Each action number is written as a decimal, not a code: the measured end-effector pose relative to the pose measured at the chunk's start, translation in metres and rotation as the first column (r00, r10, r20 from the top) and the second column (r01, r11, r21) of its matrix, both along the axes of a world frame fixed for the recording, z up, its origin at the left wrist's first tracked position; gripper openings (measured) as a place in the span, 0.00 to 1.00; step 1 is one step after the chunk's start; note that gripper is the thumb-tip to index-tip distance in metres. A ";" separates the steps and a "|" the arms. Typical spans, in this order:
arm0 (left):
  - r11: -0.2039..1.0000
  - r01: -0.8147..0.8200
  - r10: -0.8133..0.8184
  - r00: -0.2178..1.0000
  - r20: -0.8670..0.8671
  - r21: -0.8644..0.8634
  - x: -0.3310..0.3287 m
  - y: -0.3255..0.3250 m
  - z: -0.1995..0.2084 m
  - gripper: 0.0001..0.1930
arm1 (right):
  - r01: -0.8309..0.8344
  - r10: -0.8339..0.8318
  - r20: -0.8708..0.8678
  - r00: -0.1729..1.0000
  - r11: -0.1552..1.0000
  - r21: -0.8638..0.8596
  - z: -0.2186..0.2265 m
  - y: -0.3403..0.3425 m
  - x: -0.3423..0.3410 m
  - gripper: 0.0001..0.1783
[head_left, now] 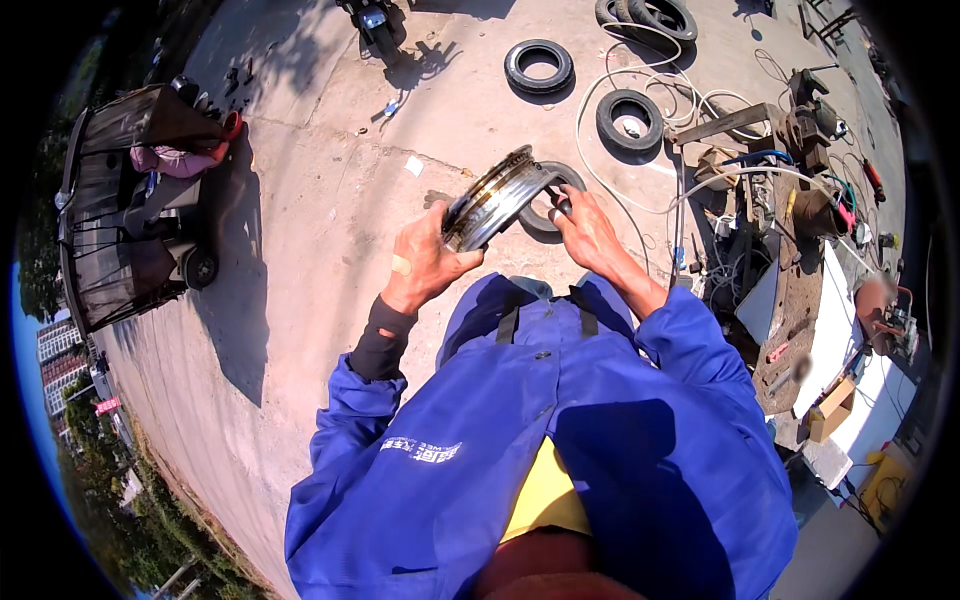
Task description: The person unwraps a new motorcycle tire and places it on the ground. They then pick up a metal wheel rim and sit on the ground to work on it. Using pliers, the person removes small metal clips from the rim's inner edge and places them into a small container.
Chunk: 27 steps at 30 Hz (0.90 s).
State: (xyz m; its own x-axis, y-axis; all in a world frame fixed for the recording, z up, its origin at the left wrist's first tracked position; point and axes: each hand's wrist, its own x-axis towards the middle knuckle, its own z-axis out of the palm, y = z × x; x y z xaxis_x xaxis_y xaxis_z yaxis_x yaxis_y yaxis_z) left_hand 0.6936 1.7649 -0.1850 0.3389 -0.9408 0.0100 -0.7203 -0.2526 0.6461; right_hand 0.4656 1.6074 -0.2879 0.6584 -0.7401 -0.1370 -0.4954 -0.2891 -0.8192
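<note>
A shiny metal wheel rim (492,198) is held up in front of my chest, tilted on edge. My left hand (425,258) grips its lower left edge; a plaster sits on the hand's back. My right hand (585,230) reaches to the rim's right side, its fingers closed on a small dark part at the rim's edge. A black tyre (549,212) lies on the concrete just behind the rim, partly hidden by it. Blue sleeves cover both forearms.
Two more tyres (539,66) (630,118) lie farther off, with stacked tyres (648,14) at the top. White hoses (640,75) loop across the ground. A cluttered workbench with tools (800,190) stands on the right. On the left is a small covered cart (140,200).
</note>
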 end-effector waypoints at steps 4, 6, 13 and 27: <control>0.980 -0.182 0.186 0.982 -0.034 0.083 0.055 0.035 0.011 0.27 | -0.075 0.112 -0.105 0.988 0.949 0.307 0.023 -0.004 0.091 0.26; 0.973 -0.222 0.221 0.975 0.026 0.066 0.077 0.047 0.009 0.28 | -0.147 0.186 -0.124 0.975 0.951 0.273 0.025 -0.011 0.123 0.26; 0.958 -0.287 0.287 0.951 0.114 -0.019 0.152 0.041 0.023 0.29 | -0.237 0.253 0.008 0.967 0.894 0.380 0.023 -0.030 0.231 0.23; 0.980 -0.057 0.082 0.988 0.129 -0.189 0.383 -0.111 0.000 0.41 | -0.347 0.280 0.208 0.937 0.801 0.488 0.063 -0.213 0.391 0.16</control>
State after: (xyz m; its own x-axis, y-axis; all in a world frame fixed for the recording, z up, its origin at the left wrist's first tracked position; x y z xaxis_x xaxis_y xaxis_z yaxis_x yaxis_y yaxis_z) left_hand 1.0766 1.6537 -0.1849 0.3869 -0.8926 0.2315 -0.7890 -0.1905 0.5841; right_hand 0.8567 1.3945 -0.2249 0.8782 -0.3363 -0.3401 -0.3392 0.0635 -0.9386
